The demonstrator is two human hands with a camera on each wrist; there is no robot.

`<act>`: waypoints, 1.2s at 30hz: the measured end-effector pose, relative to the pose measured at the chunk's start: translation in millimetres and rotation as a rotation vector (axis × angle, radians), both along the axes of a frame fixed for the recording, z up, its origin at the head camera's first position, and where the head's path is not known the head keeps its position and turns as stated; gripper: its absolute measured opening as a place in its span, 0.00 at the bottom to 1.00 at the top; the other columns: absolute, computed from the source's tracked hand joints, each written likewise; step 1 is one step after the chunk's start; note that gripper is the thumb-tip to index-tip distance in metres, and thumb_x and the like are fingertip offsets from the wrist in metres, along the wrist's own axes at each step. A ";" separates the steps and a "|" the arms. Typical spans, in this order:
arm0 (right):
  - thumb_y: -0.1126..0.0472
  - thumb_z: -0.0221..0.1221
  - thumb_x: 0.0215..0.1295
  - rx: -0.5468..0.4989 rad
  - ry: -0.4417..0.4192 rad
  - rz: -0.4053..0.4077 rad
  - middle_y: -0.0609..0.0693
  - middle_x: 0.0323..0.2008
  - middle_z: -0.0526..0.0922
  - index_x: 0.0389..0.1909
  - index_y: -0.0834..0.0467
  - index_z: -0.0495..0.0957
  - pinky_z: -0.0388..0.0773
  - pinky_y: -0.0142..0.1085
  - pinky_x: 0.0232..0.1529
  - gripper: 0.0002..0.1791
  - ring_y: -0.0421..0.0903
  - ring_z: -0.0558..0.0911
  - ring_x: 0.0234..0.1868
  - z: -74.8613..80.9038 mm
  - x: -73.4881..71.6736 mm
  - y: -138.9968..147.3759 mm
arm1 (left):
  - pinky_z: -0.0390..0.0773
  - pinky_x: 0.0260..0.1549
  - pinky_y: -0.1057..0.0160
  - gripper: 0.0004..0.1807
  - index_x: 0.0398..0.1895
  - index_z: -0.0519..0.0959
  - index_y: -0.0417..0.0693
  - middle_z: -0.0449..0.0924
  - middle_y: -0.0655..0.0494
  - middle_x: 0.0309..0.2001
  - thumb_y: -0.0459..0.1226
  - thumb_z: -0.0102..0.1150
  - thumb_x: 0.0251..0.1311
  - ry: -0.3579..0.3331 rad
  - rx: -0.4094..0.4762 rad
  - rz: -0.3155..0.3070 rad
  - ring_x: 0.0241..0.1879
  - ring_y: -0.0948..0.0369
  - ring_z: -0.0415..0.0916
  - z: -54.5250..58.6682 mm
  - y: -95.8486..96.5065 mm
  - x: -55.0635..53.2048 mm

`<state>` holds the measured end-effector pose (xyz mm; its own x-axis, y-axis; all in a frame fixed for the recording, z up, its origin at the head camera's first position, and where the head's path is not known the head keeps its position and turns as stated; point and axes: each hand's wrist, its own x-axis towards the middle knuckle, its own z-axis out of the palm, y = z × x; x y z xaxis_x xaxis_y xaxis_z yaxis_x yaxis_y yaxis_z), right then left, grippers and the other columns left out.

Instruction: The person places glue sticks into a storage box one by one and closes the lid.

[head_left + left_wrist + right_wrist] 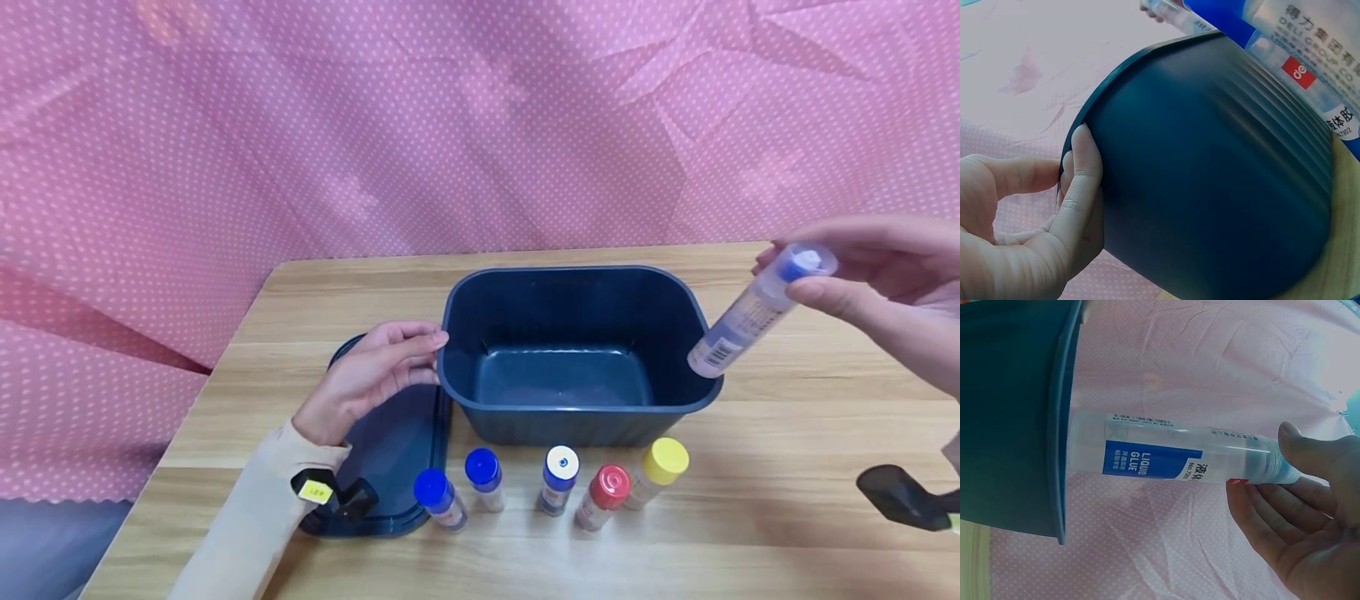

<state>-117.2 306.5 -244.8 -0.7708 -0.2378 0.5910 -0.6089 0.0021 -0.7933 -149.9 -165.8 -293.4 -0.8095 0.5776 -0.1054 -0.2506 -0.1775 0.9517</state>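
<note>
Pinching one LIQUID GLUE bottle point(750, 315) near its upper end in the right hand point(896, 287), holding it tilted at the right end of one dark blue bin point(562, 427); not managing to tell whether touching it. Pinching the bin's left rim in the left hand point(371, 371). Counting five standing in front: two blue-capped bottles point(440, 498), one white-topped bottle point(559, 482), one red-capped bottle point(603, 494), one yellow-capped bottle point(658, 472). Seeing one lid point(408, 442) lying left of the bin.
</note>
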 end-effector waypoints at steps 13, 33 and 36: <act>0.82 0.66 0.49 0.503 0.123 -0.361 0.51 0.41 0.86 0.45 0.65 0.82 0.79 0.22 0.38 0.21 0.38 0.85 0.37 29.4 19.1 -63.0 | 0.83 0.40 0.64 0.08 0.39 0.81 0.44 0.83 0.52 0.34 0.30 0.50 0.69 -0.008 -0.009 -0.004 0.33 0.62 0.81 -0.7 -0.4 -0.1; 0.76 0.72 0.44 0.652 0.231 -0.300 0.48 0.37 0.85 0.39 0.58 0.84 0.76 0.19 0.40 0.20 0.25 0.79 0.40 9.4 -11.7 -81.1 | 0.83 0.41 0.63 0.08 0.39 0.81 0.42 0.83 0.52 0.34 0.29 0.50 0.69 -0.005 0.007 -0.016 0.33 0.61 0.82 -0.7 -0.1 -1.3; 0.77 0.72 0.44 0.678 0.245 -0.282 0.48 0.37 0.85 0.40 0.59 0.84 0.76 0.18 0.40 0.20 0.24 0.79 0.40 6.6 -15.1 -83.3 | 0.83 0.41 0.63 0.08 0.39 0.81 0.42 0.83 0.51 0.34 0.29 0.50 0.69 -0.009 0.003 -0.014 0.33 0.61 0.82 -0.6 0.0 -1.5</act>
